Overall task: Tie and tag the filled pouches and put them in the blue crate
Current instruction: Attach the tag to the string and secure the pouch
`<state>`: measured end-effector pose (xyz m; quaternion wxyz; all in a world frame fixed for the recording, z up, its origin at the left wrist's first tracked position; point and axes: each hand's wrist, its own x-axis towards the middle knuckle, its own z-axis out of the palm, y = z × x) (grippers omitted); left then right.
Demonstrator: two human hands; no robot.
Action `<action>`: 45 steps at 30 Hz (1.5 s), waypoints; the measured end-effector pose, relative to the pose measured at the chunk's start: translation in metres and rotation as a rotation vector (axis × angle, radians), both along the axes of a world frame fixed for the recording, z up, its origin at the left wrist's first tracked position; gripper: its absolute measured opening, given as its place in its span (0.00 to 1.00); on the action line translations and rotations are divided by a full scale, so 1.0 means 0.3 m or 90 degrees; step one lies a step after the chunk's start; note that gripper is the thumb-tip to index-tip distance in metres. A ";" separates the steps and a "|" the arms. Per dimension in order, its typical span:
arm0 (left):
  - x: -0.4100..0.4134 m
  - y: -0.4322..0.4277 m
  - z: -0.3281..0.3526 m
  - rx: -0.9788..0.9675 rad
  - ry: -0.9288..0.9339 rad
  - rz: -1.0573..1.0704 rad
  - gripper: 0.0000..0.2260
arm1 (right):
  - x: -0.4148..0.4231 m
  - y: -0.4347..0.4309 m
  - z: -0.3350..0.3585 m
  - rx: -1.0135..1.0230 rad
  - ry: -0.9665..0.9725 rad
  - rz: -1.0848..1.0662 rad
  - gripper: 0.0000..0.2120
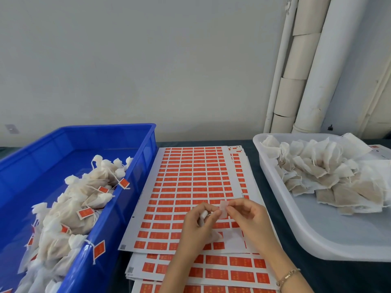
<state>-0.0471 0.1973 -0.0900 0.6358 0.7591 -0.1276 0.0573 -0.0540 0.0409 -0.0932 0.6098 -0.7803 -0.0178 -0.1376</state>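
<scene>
My left hand [197, 226] grips a small white filled pouch [203, 215] over the sticker sheet, its string running toward my right hand. My right hand [246, 216] pinches a peeled tag sticker [223, 208], pale side up, right beside the left fingertips. The sheet of orange-red tag stickers [190, 187] lies in the middle of the table, on top of more sheets. At the left stands the blue crate [118, 208], holding several tied pouches with orange tags [84, 213]. The white tray [313, 235] at the right holds a heap of untied filled pouches [330, 176].
The dark table surface [257, 166] shows between the sheets and the tray. A grey wall and white pipes [311, 81] stand behind the table. One tag [99, 250] hangs over the crate's near rim. More paper lies at the tray's far right.
</scene>
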 end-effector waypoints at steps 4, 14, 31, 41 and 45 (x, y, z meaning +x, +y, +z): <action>-0.006 0.003 0.009 0.001 0.008 -0.013 0.08 | 0.001 0.000 0.004 -0.002 -0.005 -0.009 0.05; -0.007 0.010 0.024 -0.059 0.095 0.005 0.18 | -0.007 0.008 0.011 -0.048 -0.047 0.032 0.07; 0.003 0.011 0.019 -0.071 0.119 0.037 0.18 | -0.037 0.032 0.038 -0.171 -0.208 -0.021 0.13; 0.000 0.009 0.023 -0.081 0.120 0.047 0.13 | -0.030 0.030 0.020 -0.217 -0.188 -0.015 0.16; -0.004 0.003 0.020 -0.065 0.095 0.046 0.11 | -0.032 0.024 0.016 -0.155 -0.152 -0.041 0.14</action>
